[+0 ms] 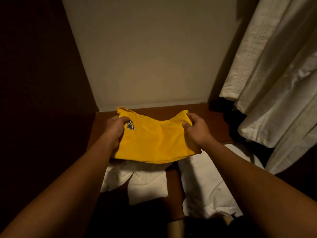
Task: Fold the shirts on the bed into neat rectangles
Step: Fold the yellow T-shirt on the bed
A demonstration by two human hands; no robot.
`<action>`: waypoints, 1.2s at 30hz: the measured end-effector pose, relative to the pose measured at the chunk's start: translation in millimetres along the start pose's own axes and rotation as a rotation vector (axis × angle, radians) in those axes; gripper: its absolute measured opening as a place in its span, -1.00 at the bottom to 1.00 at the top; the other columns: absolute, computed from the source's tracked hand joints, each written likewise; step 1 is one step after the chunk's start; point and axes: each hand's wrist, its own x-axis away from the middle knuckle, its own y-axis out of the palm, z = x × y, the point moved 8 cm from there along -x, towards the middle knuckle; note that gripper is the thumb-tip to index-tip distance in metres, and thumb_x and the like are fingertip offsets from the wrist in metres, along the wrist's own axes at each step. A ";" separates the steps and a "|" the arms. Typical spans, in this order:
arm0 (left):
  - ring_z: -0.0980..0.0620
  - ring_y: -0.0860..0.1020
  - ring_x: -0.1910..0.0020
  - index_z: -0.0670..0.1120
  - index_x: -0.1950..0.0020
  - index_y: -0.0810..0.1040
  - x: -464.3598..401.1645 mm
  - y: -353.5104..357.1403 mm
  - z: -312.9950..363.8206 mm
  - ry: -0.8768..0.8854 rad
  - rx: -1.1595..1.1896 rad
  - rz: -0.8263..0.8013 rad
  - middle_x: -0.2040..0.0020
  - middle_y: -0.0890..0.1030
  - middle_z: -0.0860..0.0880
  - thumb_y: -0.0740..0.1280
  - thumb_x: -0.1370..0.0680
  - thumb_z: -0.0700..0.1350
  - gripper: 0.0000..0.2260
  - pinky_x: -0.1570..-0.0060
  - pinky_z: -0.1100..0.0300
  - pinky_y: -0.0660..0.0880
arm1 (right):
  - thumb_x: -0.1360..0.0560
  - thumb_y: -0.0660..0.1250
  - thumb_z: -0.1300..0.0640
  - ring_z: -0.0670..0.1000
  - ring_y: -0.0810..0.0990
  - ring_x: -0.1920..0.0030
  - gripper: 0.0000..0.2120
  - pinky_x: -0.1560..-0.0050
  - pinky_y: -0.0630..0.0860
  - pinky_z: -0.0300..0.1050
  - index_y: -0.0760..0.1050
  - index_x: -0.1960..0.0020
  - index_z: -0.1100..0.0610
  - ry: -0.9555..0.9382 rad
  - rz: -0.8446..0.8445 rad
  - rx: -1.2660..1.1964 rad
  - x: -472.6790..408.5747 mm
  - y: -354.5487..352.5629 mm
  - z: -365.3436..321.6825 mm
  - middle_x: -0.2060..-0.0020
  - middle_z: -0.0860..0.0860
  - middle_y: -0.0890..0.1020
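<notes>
Both hands hold a yellow shirt (154, 140) in the air, already folded down to a rough rectangle. Left hand (115, 126) pinches its top left corner next to a small dark badge (130, 125); right hand (197, 129) has thumb and curled fingers clamped on the top right corner. The shirt hangs over a brown ledge (205, 117) at the foot of the wall (145, 48), its lower edge above white folded cloth (147, 184) and a second white piece (205, 182) to the right.

Risks, as a guess: only the top corners are gripped, so the middle sags and the layers could slide apart or the bottom flap drop open when it is lowered. Top edge dips between the hands, so it may land creased or skewed, not square. Setting it down on the white cloth could drag or rumple that piece. The left corner is bunched up, which could leave a lump.

Hard to tell: lighting is dim and warm. The left side is near black, nothing readable there. Cannot tell if the white pieces are shirts or bedding, or how many layers the yellow shirt has. The badge design is unreadable. The bed itself is not clearly visible. White curtains (274, 74) fill the right, with a dark patch under them that I can't identify. Bottom centre is shadow with some pale object cut off.
</notes>
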 end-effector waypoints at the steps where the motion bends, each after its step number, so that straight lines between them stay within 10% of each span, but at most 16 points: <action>1: -0.16 0.63 0.02 -0.06 -0.28 0.58 -3.9 0.1 -0.8 -0.001 0.000 0.002 -0.07 0.66 -0.16 0.33 -0.63 -0.04 -0.75 -0.03 -0.03 0.52 | -0.65 0.30 0.15 0.20 0.39 -0.46 -0.51 -0.43 0.38 0.15 0.31 -0.55 0.13 0.000 -0.005 -0.002 -4.8 2.4 1.8 -0.48 0.14 0.42; 12: -0.14 0.63 -0.07 -0.03 -0.25 0.60 -57.9 -9.1 2.1 0.041 -0.003 0.069 -0.11 0.67 -0.12 0.35 -0.63 -0.06 -0.79 -0.24 -0.15 0.52 | -0.64 0.29 0.15 0.17 0.48 -0.37 -0.58 -0.37 0.45 0.19 0.40 -0.49 0.09 0.014 0.018 -0.079 -75.2 36.1 13.0 -0.39 0.11 0.51; 19: -0.03 0.56 0.11 -0.08 -0.21 0.55 -101.5 11.2 -0.7 0.078 -0.067 0.111 -0.09 0.64 -0.15 0.39 -0.62 -0.11 -0.82 0.11 0.10 0.46 | -0.65 0.28 0.17 0.20 0.48 -0.38 -0.56 -0.37 0.45 0.12 0.36 -0.52 0.11 0.077 0.042 -0.045 -116.5 38.2 42.2 -0.40 0.13 0.50; 24: -0.23 0.37 -0.37 -0.11 -0.39 0.42 -102.6 29.6 -12.7 0.223 -0.930 0.282 -0.39 0.40 -0.19 0.35 -0.58 0.08 -0.55 -0.25 -0.10 0.39 | -0.64 0.22 -0.01 0.20 0.40 -0.39 -0.50 -0.30 0.43 0.12 0.29 -0.54 0.06 -0.056 0.003 0.511 -108.6 44.6 49.5 -0.45 0.11 0.41; 29: -0.21 0.31 -0.47 -0.06 -0.52 0.37 -96.4 87.5 -17.1 0.490 -1.152 -0.018 -0.51 0.34 -0.14 0.20 -0.63 0.22 -0.45 -0.36 -0.13 0.30 | -0.64 0.13 -0.15 0.17 0.32 -0.41 -0.53 -0.31 0.34 0.13 0.34 -0.48 0.02 -0.236 -0.088 0.723 -83.8 78.6 37.2 -0.46 0.10 0.35; 36: -0.23 0.10 -0.61 0.02 -0.66 0.05 -109.1 85.2 -76.1 0.372 -1.425 -0.247 -0.67 0.02 -0.13 0.02 -0.63 0.38 -0.30 -0.46 -0.17 0.24 | -0.63 0.05 -0.26 0.23 0.15 -0.54 -0.41 -0.41 0.24 0.26 0.12 -0.58 -0.03 -0.174 -0.308 0.817 -84.6 100.2 73.1 -0.58 0.12 0.17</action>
